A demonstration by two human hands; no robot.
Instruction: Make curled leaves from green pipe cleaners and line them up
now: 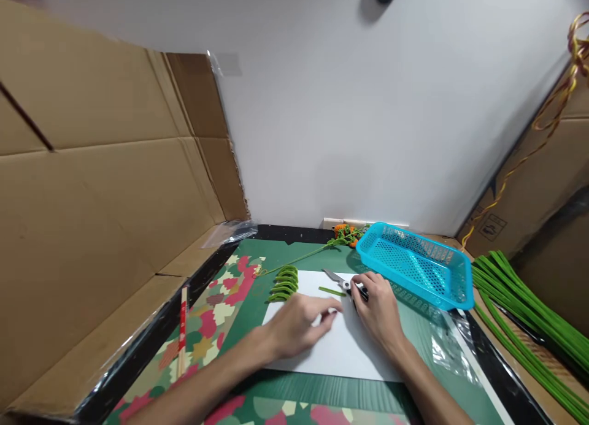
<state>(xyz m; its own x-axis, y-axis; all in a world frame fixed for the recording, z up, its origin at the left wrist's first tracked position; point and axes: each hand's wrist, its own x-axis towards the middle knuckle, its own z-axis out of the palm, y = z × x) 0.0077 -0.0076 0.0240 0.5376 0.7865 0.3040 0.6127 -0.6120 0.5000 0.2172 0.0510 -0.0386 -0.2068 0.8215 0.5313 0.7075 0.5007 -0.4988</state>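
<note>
Over the white sheet (343, 357), my left hand (301, 324) hovers with bent fingers, thumb and index tips close together but apparently apart; nothing shows between them. My right hand (377, 299) is closed on the black handles of pruning shears (344, 284), whose grey blades point to the far left. A short cut green stem (332, 291) lies on the sheet, between my left fingertips and the blades. Left of it, several curved green pieces (285, 281) are lined up in a column at the sheet's edge, partly behind my left hand.
Behind my right hand stands a blue perforated basket (414, 278). Long green stems (534, 308) lie at the right. An orange flower bunch (345, 233) with a thin stem lies at the back. Chopsticks in a red wrapper (183, 324) lie left. Cardboard (92, 198) walls the left side.
</note>
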